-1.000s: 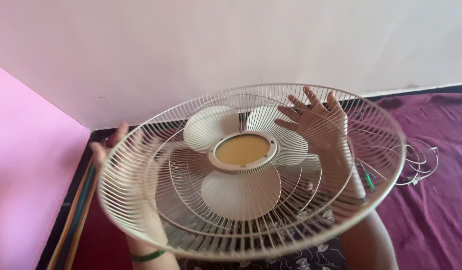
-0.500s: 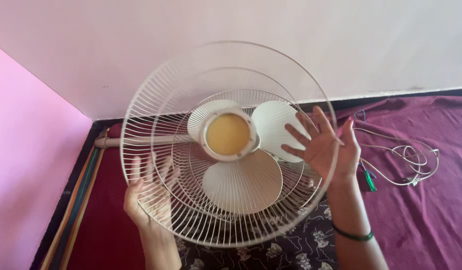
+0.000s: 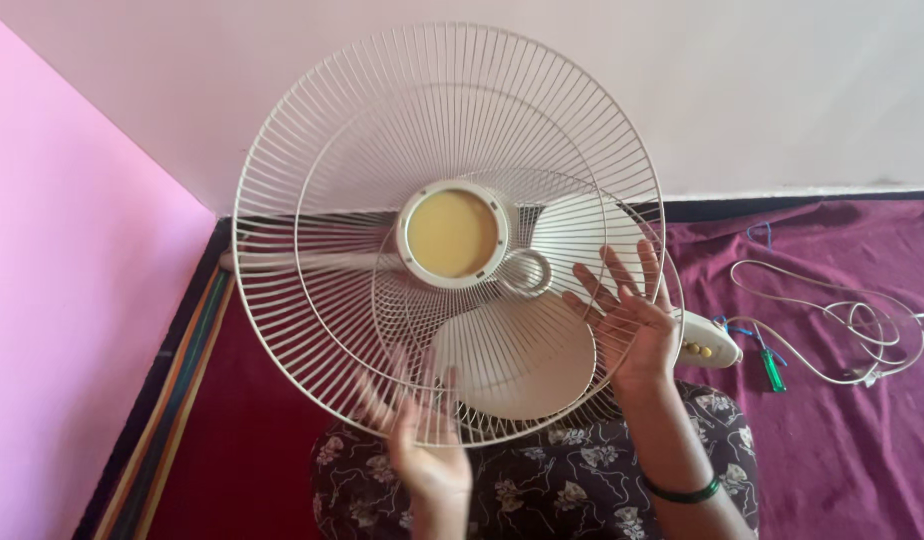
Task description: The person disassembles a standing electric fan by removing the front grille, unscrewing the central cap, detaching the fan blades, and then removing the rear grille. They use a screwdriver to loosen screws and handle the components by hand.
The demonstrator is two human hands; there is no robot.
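The front guard [image 3: 382, 180] was coming away from the fan [image 3: 517, 350]; left hand [image 3: 427, 450] open below it, right hand [image 3: 627, 315] spread against its rim, calling for a steady lift clear.

No packages, signs or screens appear anywhere in view. Nothing here carries a visible label either

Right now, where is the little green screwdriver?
The green screwdriver lies on the maroon cloth, right of the fan's control box and beside the coiled white cord.
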